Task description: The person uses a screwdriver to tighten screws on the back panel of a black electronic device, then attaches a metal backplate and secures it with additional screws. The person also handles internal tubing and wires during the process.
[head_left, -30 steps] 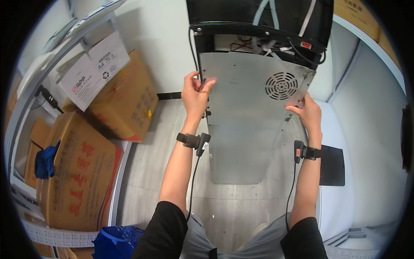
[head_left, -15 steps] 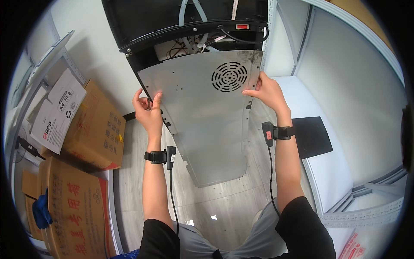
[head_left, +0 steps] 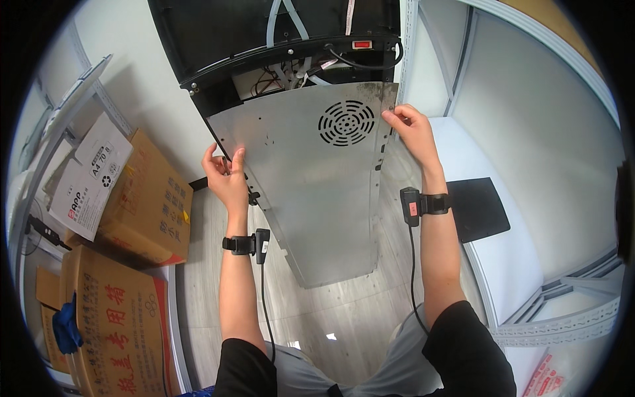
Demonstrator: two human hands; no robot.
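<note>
A tall grey metal back panel (head_left: 317, 185) with a round slotted vent (head_left: 346, 124) stands before me on a black upright appliance (head_left: 218, 40). At its upper left edge is my left hand (head_left: 227, 178), thumb raised and fingers curled. A small dark rod-like piece (head_left: 225, 165) shows between that thumb and the fingers; its kind is unclear. My right hand (head_left: 413, 135) pinches at the panel's upper right edge, thumb and forefinger close together. Whatever lies between those fingertips is hidden. Above the panel, wires (head_left: 268, 83) show in a gap.
A red rocker switch (head_left: 362, 45) and a black cable (head_left: 364, 65) sit above the gap. Cardboard boxes (head_left: 119, 317) are stacked on the left. At right, a white shelf (head_left: 516, 278) carries a flat black sheet (head_left: 477, 210). Black straps with cabled devices circle both my wrists.
My right hand has moved up slightly along the panel's right edge, its thumb drawn from the panel's face toward the forefinger. My left hand has shifted slightly down.
</note>
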